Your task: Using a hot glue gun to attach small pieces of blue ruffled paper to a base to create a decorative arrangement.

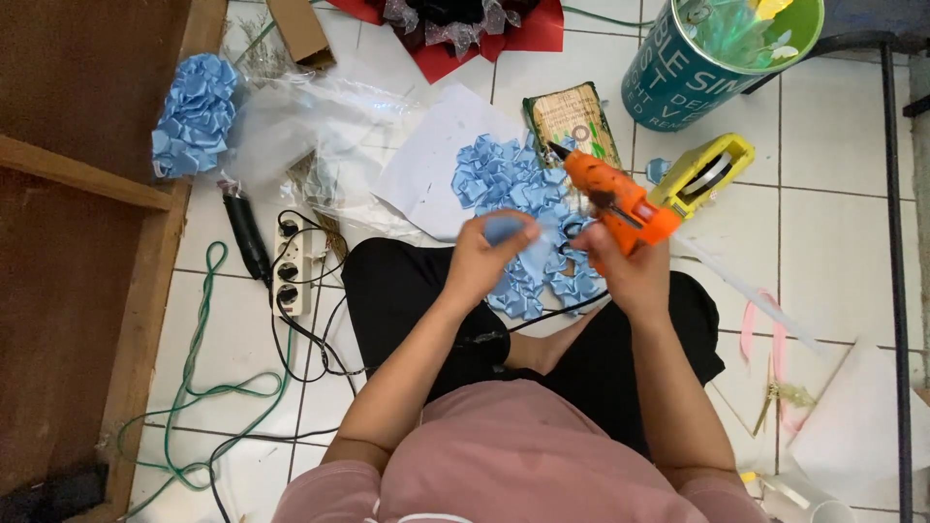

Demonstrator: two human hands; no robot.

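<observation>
The small pale-blue satin ribbon piece sat pinched in the left hand, fingers clenched on it. The right hand gripped the orange plastic glue gun, just beside. Hot glue could probably burn those fingertips, being so close.

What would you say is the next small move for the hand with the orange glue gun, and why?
Probably tilt the glue gun down so its nozzle meets the blue ribbon piece. The right hand grips the gun with its tip pointing up and away, while the left hand pinches the ribbon piece beside it, above the pile of blue ribbon petals.
</observation>
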